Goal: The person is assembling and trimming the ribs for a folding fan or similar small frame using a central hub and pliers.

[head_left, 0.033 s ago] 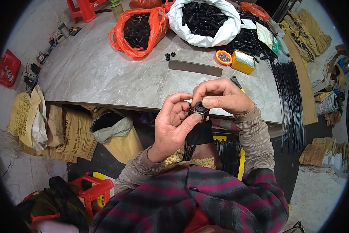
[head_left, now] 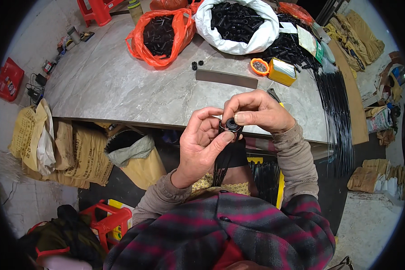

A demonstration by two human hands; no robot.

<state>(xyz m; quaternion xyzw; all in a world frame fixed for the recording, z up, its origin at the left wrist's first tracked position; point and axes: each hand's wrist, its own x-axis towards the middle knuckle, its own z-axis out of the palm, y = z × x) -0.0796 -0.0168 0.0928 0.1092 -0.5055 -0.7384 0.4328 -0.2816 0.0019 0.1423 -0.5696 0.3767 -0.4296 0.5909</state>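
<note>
My left hand (head_left: 201,146) and my right hand (head_left: 262,113) meet just in front of the table's near edge. Between their fingertips is a small black round part (head_left: 230,123) with a ring-shaped top. My left thumb and fingers grip it from below and the left; my right thumb and forefinger pinch at its upper right side. Thin black strands (head_left: 219,171) hang below the hands toward my lap. Fingers hide much of the part, including its underside. On the table beyond lie a flat grey-brown strip (head_left: 227,79) and small black ribbed pieces (head_left: 194,66).
On the grey table (head_left: 99,90), a red bag (head_left: 138,55) and a white sack (head_left: 206,36) hold black tubes. An orange bowl (head_left: 253,61) stands beside a yellow box (head_left: 281,77). Long black strands (head_left: 335,108) overhang the right edge. A red stool (head_left: 108,222) stands lower left.
</note>
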